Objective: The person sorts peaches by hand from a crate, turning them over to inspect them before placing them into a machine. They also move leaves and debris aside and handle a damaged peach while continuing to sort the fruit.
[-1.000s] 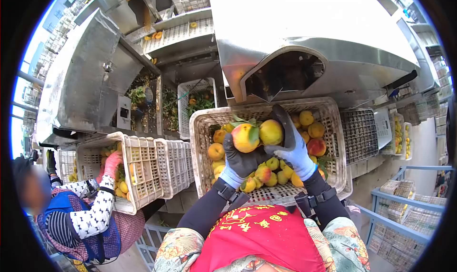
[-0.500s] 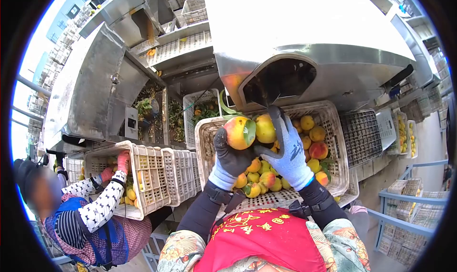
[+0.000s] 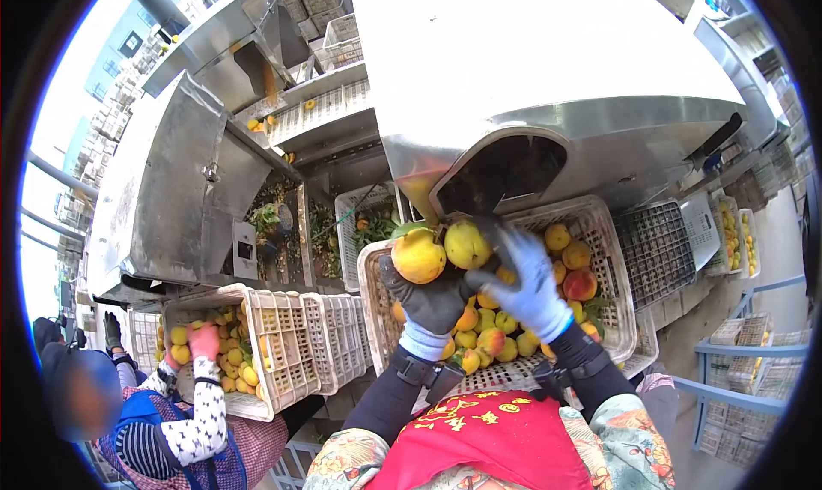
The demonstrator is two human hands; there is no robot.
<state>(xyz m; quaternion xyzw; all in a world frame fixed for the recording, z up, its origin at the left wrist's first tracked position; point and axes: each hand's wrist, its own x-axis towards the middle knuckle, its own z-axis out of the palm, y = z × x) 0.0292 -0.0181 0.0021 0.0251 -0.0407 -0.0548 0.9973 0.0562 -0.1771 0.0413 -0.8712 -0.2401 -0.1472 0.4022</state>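
The left hand [image 3: 424, 300], in a dark-coated knit glove, cups a smooth round yellow peach [image 3: 419, 256] beside a greener one [image 3: 467, 245], the blurred right hand [image 3: 522, 280] spreads its fingers, and below sits a slatted plastic crate [image 3: 632, 297] of peaches, near a red apron [image 3: 488, 443] with yellow characters.

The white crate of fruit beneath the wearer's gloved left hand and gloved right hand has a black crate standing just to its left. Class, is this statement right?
No, the side is wrong: the head view shows the black crate standing just to the right of the white crate of fruit beneath the gloved left hand and gloved right hand.
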